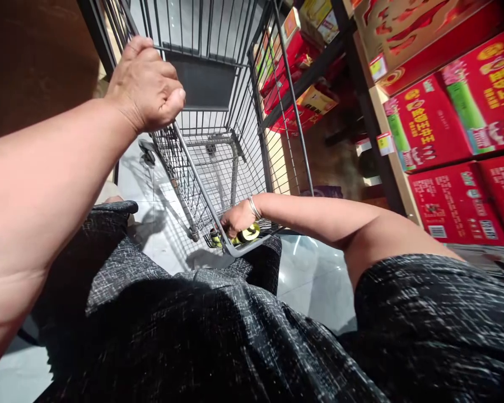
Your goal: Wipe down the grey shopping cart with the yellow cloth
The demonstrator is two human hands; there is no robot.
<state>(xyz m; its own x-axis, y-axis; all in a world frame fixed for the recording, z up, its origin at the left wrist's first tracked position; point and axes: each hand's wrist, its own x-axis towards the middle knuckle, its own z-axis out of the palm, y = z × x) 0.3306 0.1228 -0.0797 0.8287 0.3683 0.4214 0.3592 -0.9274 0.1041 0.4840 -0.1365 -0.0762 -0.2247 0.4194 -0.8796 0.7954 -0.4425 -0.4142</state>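
My left hand (149, 84) is wrapped in a fist around the upper side rail of a metal shopping cart (197, 182). Reaching down inside the cart's near corner, my right hand (238, 218) has its fingers curled over a yellow-green and dark container (251, 232). More of the same yellow-green shows on the other side of the fingers; whether it is one container or two I cannot tell. The fingertips are partly hidden. A silver bangle circles the right wrist. The rest of the cart's wire basket shows its bare grid.
Shelves on the right hold stacked red boxes (428, 123) with price tags (385, 144) on the edge. Further back, more packages (294, 67) stand behind the cart's side. A brown panel (37, 61) rises at left; grey tiled floor (306, 268) lies below.
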